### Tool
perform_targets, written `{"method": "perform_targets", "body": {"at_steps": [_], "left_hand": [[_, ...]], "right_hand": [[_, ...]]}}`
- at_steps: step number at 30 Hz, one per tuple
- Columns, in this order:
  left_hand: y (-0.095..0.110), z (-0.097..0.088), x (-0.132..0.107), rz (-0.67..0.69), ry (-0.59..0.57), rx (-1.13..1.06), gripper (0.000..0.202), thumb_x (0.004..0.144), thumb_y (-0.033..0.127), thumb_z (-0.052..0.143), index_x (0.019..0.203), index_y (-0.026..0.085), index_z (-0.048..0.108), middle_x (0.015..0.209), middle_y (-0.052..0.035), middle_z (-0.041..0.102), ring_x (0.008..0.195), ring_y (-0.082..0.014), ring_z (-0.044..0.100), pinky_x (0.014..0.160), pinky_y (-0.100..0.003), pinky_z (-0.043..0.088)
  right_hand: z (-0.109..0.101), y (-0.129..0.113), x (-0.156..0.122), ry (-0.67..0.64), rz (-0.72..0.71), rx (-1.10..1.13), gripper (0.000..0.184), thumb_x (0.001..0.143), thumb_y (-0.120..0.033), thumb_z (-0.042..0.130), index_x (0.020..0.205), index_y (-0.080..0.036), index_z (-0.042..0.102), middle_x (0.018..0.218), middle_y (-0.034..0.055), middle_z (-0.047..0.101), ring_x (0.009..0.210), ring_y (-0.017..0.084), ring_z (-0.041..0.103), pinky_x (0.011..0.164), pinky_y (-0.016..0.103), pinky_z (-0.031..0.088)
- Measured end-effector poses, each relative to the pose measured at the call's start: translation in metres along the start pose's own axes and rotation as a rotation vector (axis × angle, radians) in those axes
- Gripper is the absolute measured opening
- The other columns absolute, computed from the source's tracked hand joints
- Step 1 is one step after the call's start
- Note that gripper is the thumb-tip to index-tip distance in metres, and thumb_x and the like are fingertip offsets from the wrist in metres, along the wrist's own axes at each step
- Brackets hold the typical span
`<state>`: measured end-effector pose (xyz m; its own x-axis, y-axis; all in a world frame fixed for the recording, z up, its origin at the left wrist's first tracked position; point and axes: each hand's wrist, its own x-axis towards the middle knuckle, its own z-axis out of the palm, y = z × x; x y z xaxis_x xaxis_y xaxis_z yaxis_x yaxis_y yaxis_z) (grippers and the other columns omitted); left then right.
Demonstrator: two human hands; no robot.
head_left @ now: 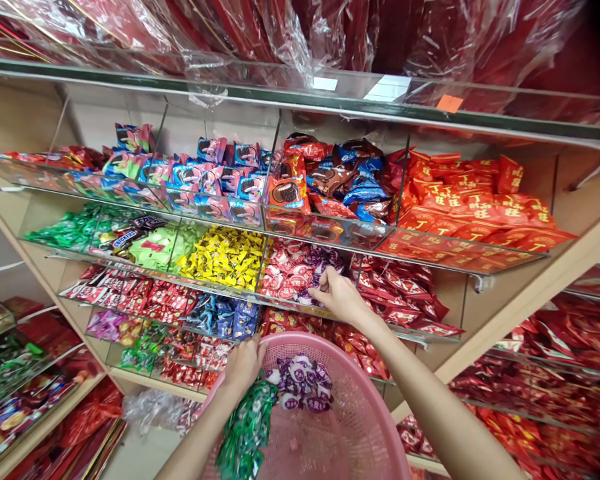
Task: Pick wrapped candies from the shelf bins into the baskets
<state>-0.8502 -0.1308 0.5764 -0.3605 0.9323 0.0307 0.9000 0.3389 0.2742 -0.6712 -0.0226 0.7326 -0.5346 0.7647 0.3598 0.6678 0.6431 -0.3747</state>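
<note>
My left hand (246, 363) is closed over the rim of a pink plastic basket (365, 393). Inside the basket lie green-wrapped candies (245, 433), close below that hand, and a pile of purple-and-white wrapped candies (303, 383). My right hand (337, 293) reaches into a shelf compartment, its fingers curled together over twist-wrapped candies. Those are red-and-white candies (287, 270), with purple-wrapped candies (330, 257) at the right, by my fingers. Whatever those fingers grasp is hidden.
Clear dividers split the shelves. Yellow candies (225, 257) lie left of my right hand, red packets (400, 287) to its right. Above, a glass-fronted shelf holds cookie packs (287, 192) and orange-red packets (460, 193). A glass ledge (280, 97) crosses higher up.
</note>
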Motion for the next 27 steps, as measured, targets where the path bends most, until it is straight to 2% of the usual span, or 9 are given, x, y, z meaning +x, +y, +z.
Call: {"method": "perform_targets", "body": {"at_steps": [4,6,10,15,19,23,27], "left_hand": [[0.0,0.0,0.0,-0.007,0.004,-0.006,0.041,0.089,0.043,0.022,0.105,0.021,0.052,0.091,-0.0082,0.067,0.085,-0.0211,0.063,0.068,-0.028,0.042],[-0.001,0.0,0.0,-0.013,-0.005,-0.012,0.041,0.089,0.043,0.023,0.106,0.021,0.052,0.093,-0.0077,0.066,0.086,-0.0204,0.062,0.069,-0.027,0.042],[-0.002,0.002,0.001,-0.005,-0.003,-0.022,0.04,0.089,0.043,0.023,0.104,0.021,0.052,0.092,-0.0074,0.066,0.086,-0.0205,0.062,0.069,-0.027,0.042],[-0.003,0.002,0.002,0.005,0.004,-0.023,0.041,0.088,0.044,0.022,0.103,0.021,0.052,0.09,-0.0073,0.067,0.084,-0.0208,0.063,0.067,-0.028,0.042],[-0.002,0.0,0.002,0.001,-0.012,-0.014,0.042,0.089,0.044,0.021,0.105,0.021,0.052,0.091,-0.0079,0.067,0.085,-0.0206,0.062,0.068,-0.028,0.042],[-0.001,0.0,0.001,0.001,-0.014,-0.002,0.042,0.089,0.044,0.021,0.105,0.021,0.052,0.092,-0.0089,0.066,0.085,-0.0207,0.062,0.069,-0.028,0.042],[-0.001,0.001,0.002,0.006,0.0,0.015,0.045,0.088,0.045,0.02,0.106,0.02,0.052,0.091,-0.0096,0.066,0.084,-0.0216,0.062,0.066,-0.028,0.042]], "right_hand": [[0.017,0.017,0.024,-0.173,0.095,0.062,0.031,0.064,-0.043,0.062,0.073,-0.02,0.042,0.062,-0.0045,0.048,0.057,0.011,0.044,0.051,0.021,0.031],[0.024,0.022,0.03,-0.212,0.105,0.103,0.035,0.059,-0.044,0.065,0.069,-0.02,0.041,0.061,-0.0058,0.045,0.056,0.01,0.042,0.05,0.02,0.03],[0.033,0.03,0.034,-0.229,0.169,0.191,0.04,0.053,-0.043,0.069,0.069,-0.02,0.041,0.058,-0.0073,0.042,0.054,0.009,0.04,0.048,0.02,0.03],[0.036,0.034,0.033,-0.186,0.2,0.265,0.04,0.052,-0.039,0.069,0.07,-0.021,0.039,0.055,-0.0084,0.041,0.052,0.009,0.039,0.047,0.02,0.029],[0.023,0.026,0.029,-0.15,0.138,0.1,0.036,0.056,-0.037,0.068,0.071,-0.021,0.039,0.057,-0.0068,0.045,0.053,0.01,0.041,0.048,0.021,0.027],[0.0,0.005,0.016,-0.091,0.114,-0.095,0.028,0.064,-0.03,0.064,0.078,-0.021,0.041,0.062,-0.0032,0.049,0.056,0.012,0.044,0.051,0.022,0.026],[-0.026,-0.016,-0.012,0.038,0.031,-0.109,0.023,0.071,-0.028,0.058,0.084,-0.02,0.041,0.069,-0.0012,0.051,0.06,0.013,0.046,0.054,0.023,0.027]]}}
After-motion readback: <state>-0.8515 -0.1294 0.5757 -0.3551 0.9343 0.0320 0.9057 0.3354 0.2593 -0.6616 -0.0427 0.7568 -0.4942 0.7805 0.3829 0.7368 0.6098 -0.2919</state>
